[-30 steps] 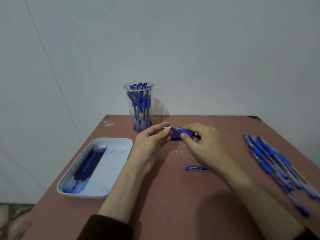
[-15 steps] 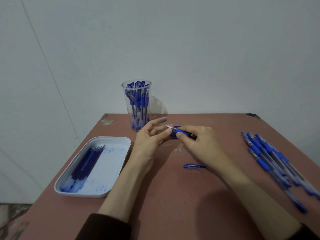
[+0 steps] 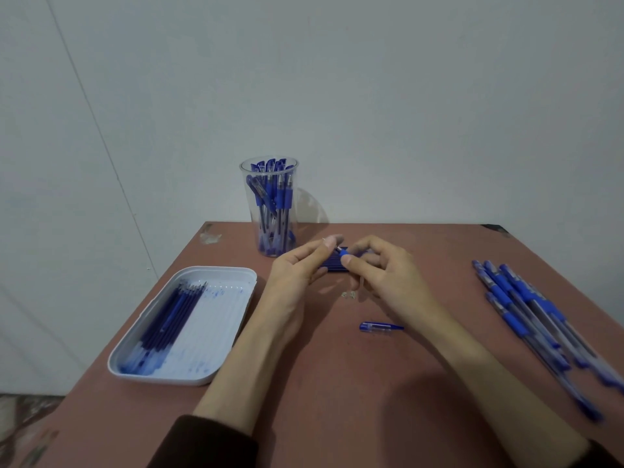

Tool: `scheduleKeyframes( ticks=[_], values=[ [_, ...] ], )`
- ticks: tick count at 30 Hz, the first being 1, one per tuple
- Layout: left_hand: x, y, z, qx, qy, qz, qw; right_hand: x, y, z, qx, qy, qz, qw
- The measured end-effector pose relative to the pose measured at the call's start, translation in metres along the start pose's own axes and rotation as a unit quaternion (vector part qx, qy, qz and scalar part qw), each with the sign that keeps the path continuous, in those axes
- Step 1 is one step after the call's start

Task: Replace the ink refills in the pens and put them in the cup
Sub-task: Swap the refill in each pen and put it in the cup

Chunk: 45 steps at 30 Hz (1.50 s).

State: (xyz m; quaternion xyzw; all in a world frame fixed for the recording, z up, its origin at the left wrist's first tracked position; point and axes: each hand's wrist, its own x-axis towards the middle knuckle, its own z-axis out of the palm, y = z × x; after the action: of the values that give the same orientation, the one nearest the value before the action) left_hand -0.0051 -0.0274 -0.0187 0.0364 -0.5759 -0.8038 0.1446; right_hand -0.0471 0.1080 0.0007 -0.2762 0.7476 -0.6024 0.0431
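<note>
The right hand point(image 3: 388, 275) holds a pen point(image 3: 346, 255) above the far middle of the desk point(image 3: 337, 417). Its thumb and forefinger are clamped on the blue grip, and the barrel is hidden behind the palm. The left hand point(image 3: 297, 268) meets it point-on, with thumb and forefinger together on the metal tip, it seems, and the other 3 fingers loose. That 2-handed hold suits twisting the tip section, so I judge this pen to be mid-refill. Whether a refill sits inside cannot be told.

Its cap point(image 3: 378, 327) lies near the desk's centre, handy for recapping. A dark pack point(image 3: 334, 266) of refills lies just under the hands. The cup point(image 3: 270, 207), already well filled, stands at the far edge just beyond the left hand, so the drop is short.

The tray point(image 3: 216, 271) at the left edge holds refills point(image 3: 169, 315). A row of pens point(image 3: 526, 305) lies close along the right edge, where a careless sweep could knock them off. Between tray and row the hands have room to work.
</note>
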Motion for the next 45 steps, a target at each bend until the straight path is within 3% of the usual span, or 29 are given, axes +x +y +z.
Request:
scheduleKeyframes(
  ticks=[5, 9, 16, 27, 31, 34, 37, 40, 43, 45],
  values=[
    [-0.001, 0.001, 0.001, 0.003, 0.021, 0.024, 0.999, 0.000, -0.006, 0.000, 0.107, -0.022, 0.040, 0.993],
    [0.000, -0.001, 0.000, 0.004, 0.015, 0.030, 0.999, 0.001, -0.005, 0.000, 0.104, -0.016, 0.051, 0.993],
    [-0.002, -0.001, 0.002, -0.015, 0.002, 0.033, 0.999, 0.000, -0.006, 0.001, 0.169, -0.074, 0.077, 0.980],
    [-0.001, -0.001, -0.001, -0.051, -0.040, 0.003, 0.998, 0.001, 0.001, -0.005, 0.310, -0.182, 0.180, 0.915],
    [-0.004, 0.001, 0.006, -0.024, -0.022, 0.027, 0.999, 0.004, 0.001, -0.006, 0.283, -0.160, 0.164, 0.931],
    [-0.006, -0.001, 0.011, 0.066, -0.001, 0.032, 0.997, 0.010, 0.004, -0.009, 0.268, -0.073, 0.150, 0.949],
    [-0.006, -0.008, 0.010, 0.231, -0.005, 0.055, 0.971, 0.015, 0.008, -0.016, 0.275, 0.022, 0.149, 0.950],
    [-0.008, -0.010, 0.009, 0.407, -0.082, 0.051, 0.908, 0.016, 0.011, -0.023, 0.260, 0.070, 0.155, 0.951],
    [-0.009, -0.013, 0.006, 0.509, -0.183, 0.051, 0.839, 0.018, 0.011, -0.026, 0.217, 0.094, 0.164, 0.958],
    [-0.008, -0.015, 0.005, 0.532, -0.206, 0.071, 0.818, 0.019, 0.009, -0.027, 0.203, 0.099, 0.161, 0.961]
  ],
)
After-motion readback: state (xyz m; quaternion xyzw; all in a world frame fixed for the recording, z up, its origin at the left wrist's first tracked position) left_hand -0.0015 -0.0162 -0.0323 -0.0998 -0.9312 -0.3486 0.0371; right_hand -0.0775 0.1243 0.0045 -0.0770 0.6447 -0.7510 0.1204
